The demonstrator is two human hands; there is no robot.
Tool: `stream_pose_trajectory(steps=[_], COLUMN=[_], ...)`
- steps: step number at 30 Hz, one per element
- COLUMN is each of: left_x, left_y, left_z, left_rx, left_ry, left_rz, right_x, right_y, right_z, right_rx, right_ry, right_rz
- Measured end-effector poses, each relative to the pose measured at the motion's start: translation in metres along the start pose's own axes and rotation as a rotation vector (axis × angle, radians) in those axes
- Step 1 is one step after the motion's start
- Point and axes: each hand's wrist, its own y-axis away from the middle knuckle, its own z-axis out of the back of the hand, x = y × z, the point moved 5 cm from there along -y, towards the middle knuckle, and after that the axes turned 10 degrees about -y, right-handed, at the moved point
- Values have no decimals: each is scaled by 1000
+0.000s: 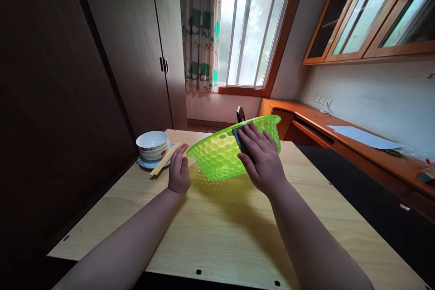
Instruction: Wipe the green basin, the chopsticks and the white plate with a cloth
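Note:
A translucent green plastic basket [217, 154] with a honeycomb pattern is tilted above the table, its right side higher. My right hand [260, 158] presses a dark grey cloth [239, 140] against the basket's outer wall, fingers laid over the cloth near the rim. To the left, my left hand [179, 172] is upright with its fingers stretched out, close to the basket's lower left rim; I cannot tell if it touches. Beside its fingertips, wooden chopsticks [165, 161] lie across the edge of a blue-and-white plate [146, 164]. Stacked white bowls [152, 141] stand on that plate.
The light wooden table [190, 235] has small dark holes along its edges. Behind the basket rim a black rounded object [240, 112] sticks up. A dark wardrobe [136, 45] stands left; an orange-brown desk [312, 122] with white papers [363, 137] runs along the right.

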Motion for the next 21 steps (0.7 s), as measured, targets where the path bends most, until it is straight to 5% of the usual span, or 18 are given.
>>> stream_pose_trajectory(steps=[5,12,21], left_x=[-9,-5,5], left_y=[-1,2,-1], left_z=[6,1,1], left_rx=[37,186,141], left_ry=[-7,131,206], left_rz=[-40,112,169], right_x=[13,20,16], right_y=[0,2,1], right_z=[-5,-11,-11], right_rx=[58,64,54], right_ry=[26,30,19], right_rz=[65,112,106])
